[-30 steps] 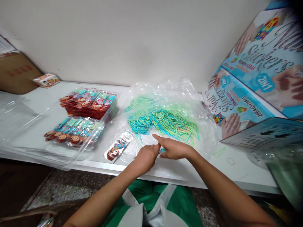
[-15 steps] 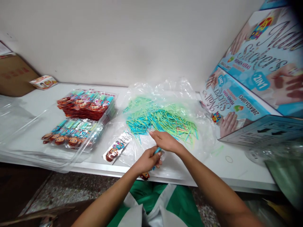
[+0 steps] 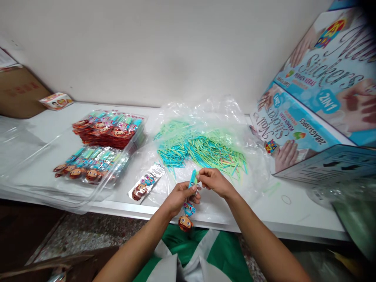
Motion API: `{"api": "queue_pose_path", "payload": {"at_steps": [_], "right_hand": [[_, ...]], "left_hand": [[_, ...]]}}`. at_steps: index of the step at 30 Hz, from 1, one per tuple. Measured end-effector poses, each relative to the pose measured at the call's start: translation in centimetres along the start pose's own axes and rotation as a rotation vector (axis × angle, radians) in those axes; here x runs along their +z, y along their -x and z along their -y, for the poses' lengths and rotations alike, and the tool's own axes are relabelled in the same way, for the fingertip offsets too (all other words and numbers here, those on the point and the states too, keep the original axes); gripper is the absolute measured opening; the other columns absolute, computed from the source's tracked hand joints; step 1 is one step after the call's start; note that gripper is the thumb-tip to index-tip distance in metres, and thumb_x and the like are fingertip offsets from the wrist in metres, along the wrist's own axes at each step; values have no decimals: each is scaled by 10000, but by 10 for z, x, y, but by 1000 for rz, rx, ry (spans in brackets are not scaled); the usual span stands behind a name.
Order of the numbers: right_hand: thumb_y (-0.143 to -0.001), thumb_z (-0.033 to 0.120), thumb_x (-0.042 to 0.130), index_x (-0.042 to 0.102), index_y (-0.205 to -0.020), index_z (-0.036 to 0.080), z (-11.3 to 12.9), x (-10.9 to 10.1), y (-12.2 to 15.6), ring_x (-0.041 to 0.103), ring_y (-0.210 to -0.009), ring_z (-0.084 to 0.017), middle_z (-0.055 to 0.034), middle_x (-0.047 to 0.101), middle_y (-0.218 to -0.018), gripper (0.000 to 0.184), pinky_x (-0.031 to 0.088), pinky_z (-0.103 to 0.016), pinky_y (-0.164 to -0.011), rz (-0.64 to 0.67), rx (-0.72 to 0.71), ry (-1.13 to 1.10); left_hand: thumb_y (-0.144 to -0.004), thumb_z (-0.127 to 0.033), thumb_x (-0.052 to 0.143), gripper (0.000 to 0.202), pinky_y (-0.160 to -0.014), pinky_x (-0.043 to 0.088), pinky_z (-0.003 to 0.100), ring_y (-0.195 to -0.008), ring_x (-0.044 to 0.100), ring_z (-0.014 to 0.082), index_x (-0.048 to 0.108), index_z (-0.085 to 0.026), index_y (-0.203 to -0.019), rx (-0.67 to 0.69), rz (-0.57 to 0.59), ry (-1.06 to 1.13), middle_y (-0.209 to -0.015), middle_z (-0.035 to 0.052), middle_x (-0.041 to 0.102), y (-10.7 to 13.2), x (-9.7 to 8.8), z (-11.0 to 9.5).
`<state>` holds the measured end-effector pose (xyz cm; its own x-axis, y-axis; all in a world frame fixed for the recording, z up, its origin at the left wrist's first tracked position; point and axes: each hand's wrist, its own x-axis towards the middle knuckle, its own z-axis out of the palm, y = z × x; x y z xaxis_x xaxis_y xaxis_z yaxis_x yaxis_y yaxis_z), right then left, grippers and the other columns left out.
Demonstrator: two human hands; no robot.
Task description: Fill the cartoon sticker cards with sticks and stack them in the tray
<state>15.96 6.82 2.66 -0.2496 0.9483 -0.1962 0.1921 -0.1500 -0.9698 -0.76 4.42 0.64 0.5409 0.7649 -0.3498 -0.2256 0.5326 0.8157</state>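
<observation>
My left hand [image 3: 179, 197] is closed around a small clear packet [image 3: 187, 215] with a cartoon monkey face, which hangs down below the table edge. My right hand [image 3: 214, 181] pinches a blue stick [image 3: 193, 178] at the packet's top end. Just beyond my hands lies a heap of blue and green sticks [image 3: 199, 150] on a crumpled clear plastic bag [image 3: 252, 164]. One more monkey packet [image 3: 146, 183] lies flat on the white table [image 3: 293, 213] to the left of my hands.
A clear tray [image 3: 35, 184] at left holds two stacks of filled monkey packets [image 3: 108, 128]. Large "Nail Stickers" boxes [image 3: 317, 98] lean at right. A brown carton [image 3: 17, 92] and a small box [image 3: 56, 100] stand at far left by the wall.
My right hand came back from the stick heap with a blue stick. My left hand turned the packet upright, so it now hangs below the table edge.
</observation>
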Motion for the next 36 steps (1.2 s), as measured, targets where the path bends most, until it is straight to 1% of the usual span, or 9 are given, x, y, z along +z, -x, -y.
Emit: {"api": "queue_pose_path", "payload": {"at_steps": [3, 6, 10, 15, 18, 24, 29, 33, 36], "right_hand": [[-750, 312, 565, 570, -685, 158, 1, 1, 1, 493, -491, -77, 25, 533, -568, 167, 349, -186, -439, -17, -20, 18], [-760, 312, 543, 563, -685, 160, 1, 1, 5, 505, -492, -82, 26, 541, -567, 170, 358, -193, -451, -22, -24, 32], [-737, 251, 540, 554, -741, 166, 4, 2, 11, 535, -518, -92, 32, 549, -575, 87, 369, -192, -464, -58, -7, 38], [-747, 321, 563, 568, -944, 160, 11, 5, 12, 540, -570, -99, 6, 583, -694, 254, 371, -194, -453, -93, -6, -24], [-773, 356, 547, 607, -900, 161, 10, 6, 10, 511, -560, -88, -4, 580, -730, 241, 364, -197, -445, -97, -54, -8], [-791, 359, 533, 592, -796, 168, 2, 2, 7, 495, -516, -86, 10, 564, -658, 200, 367, -210, -459, -84, -95, -16], [-738, 226, 525, 535, -770, 179, -1, 2, 9, 516, -581, -97, 19, 565, -674, 58, 396, -215, -527, -160, -145, 7], [-752, 241, 515, 535, -958, 178, 1, 6, 11, 544, -664, -118, 2, 598, -746, 216, 415, -226, -571, -150, -110, -11], [-775, 295, 523, 582, -949, 169, 4, 7, 10, 532, -651, -117, 8, 575, -710, 222, 416, -233, -580, -108, -114, 14]], "left_hand": [[-747, -398, 627, 332, -544, 392, 204, -560, 593, 116, 614, -106, -904, 27, -3, -4, -712, 61, 643, 1, 0, 1], [-747, -397, 627, 305, -507, 363, 185, -548, 590, 108, 599, -114, -857, 25, -40, 15, -712, 55, 645, 0, 0, 2], [-753, -409, 615, 304, -494, 350, 188, -535, 581, 109, 598, -114, -828, 33, -49, 38, -697, 54, 642, -2, 1, 5], [-763, -384, 609, 288, -530, 370, 209, -533, 573, 109, 611, -108, -845, 30, -15, 55, -691, 56, 637, -1, 2, 6], [-753, -379, 622, 282, -543, 381, 222, -521, 571, 114, 605, -106, -820, 14, -11, 64, -666, 52, 633, 0, 4, 5], [-747, -384, 626, 292, -523, 373, 220, -517, 572, 121, 603, -98, -802, -13, 3, 58, -658, 62, 634, 2, 5, 2], [-760, -373, 615, 279, -548, 386, 228, -530, 579, 123, 595, -100, -814, 14, -4, 80, -681, 67, 641, 0, 4, 3], [-758, -367, 619, 270, -542, 379, 225, -519, 571, 119, 594, -100, -790, 21, -4, 58, -666, 63, 637, 1, 3, 2], [-753, -374, 622, 279, -537, 373, 221, -517, 570, 117, 604, -98, -790, 15, 9, 49, -661, 61, 635, 2, 3, 2]]}}
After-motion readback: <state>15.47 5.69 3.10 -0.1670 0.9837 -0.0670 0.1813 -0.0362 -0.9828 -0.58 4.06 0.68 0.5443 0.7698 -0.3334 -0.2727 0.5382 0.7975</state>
